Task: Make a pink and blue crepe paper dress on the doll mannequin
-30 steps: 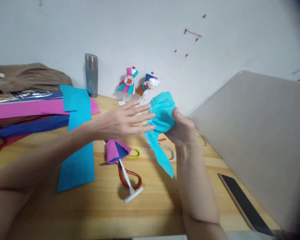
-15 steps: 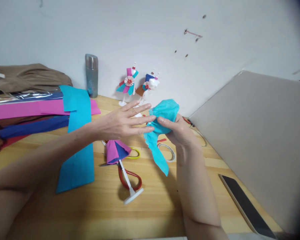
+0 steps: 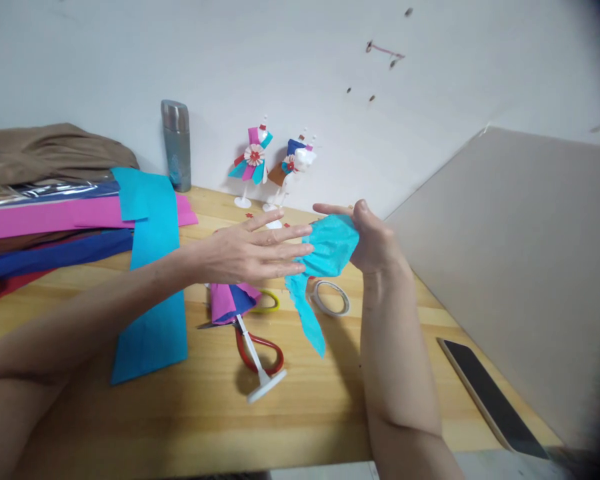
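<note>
Now right hand (image 3: pixel 375 243) pinches teal crepe paper (image 3: pixel 330 250) higher than before; left hand (image 3: pixel 250 253) flat, spread, touching it.

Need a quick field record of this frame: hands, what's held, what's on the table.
left hand: open, fingers flat, tips against the turquoise paper piece
right hand: pinching the turquoise paper piece, raised above the table
paper state: gathered at top, tail hanging down
below hands: tape roll, red scissors, skirted figure lying on its side
at wall: two dressed figures upright, metal flask
left side: stacked crepe sheets, turquoise strip across them
right side: grey board, phone
</note>
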Demonstrator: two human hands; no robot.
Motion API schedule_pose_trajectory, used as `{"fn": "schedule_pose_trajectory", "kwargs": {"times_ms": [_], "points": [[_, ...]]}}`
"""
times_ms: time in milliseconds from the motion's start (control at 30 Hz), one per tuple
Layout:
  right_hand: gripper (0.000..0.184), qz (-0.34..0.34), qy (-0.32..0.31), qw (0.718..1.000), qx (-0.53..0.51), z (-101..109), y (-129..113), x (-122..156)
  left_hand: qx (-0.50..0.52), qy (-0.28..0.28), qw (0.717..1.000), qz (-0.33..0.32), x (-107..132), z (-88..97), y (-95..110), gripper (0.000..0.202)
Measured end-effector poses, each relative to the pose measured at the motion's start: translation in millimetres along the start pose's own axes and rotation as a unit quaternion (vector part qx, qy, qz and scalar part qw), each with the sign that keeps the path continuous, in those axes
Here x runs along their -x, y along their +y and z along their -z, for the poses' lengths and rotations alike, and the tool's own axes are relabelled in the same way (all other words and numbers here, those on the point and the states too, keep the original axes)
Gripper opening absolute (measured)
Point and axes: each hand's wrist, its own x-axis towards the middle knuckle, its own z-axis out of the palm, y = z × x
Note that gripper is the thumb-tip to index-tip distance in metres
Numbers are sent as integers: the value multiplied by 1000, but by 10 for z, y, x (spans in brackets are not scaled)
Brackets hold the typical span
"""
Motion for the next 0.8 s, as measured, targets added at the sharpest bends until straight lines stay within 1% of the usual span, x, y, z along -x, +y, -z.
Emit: {"fn": "schedule_pose_trajectory", "kwargs": {"times_ms": [133, 267, 333, 400, 467, 500, 567, 633, 700, 767, 800], "points": [[57, 25, -34, 999, 26, 29, -10, 22, 41, 7, 999, -9, -33, 16, 59, 35], [58, 17, -59, 998, 7, 56, 15, 5, 73, 9, 997, -19, -49, 16, 90, 33], [54, 4, -61, 998, -4, 37, 39, -5, 88, 30, 996, -7, -51, 3, 93, 36], [49, -13, -69, 997, -13, -9, 74, -18, 118, 66, 991, 14, -50, -13, 91, 39], [42, -19, -49, 999, -6, -64, 129, -47, 173, 108, 978, 39, -47, -26, 86, 42], [38, -8, -22, 1000, 1, -87, 161, -69, 205, 129, 968, 59, -45, -28, 83, 42], [31, 40, 57, 997, 15, -106, 217, -124, 270, 174, 938, 133, -37, -25, 74, 40], [26, 94, 108, 990, 14, -89, 233, -168, 338, 200, 892, 225, -26, -19, 54, 36], [24, 130, 132, 983, -1, -52, 188, -170, 418, 205, 838, 284, -14, -22, 21, 36], [25, 173, 144, 974, -30, -21, 91, -112, 488, 207, 795, 295, -4, -38, -18, 38], [25, 184, 125, 974, -42, -15, 34, -67, 513, 211, 778, 295, 0, -48, -36, 38]]}}
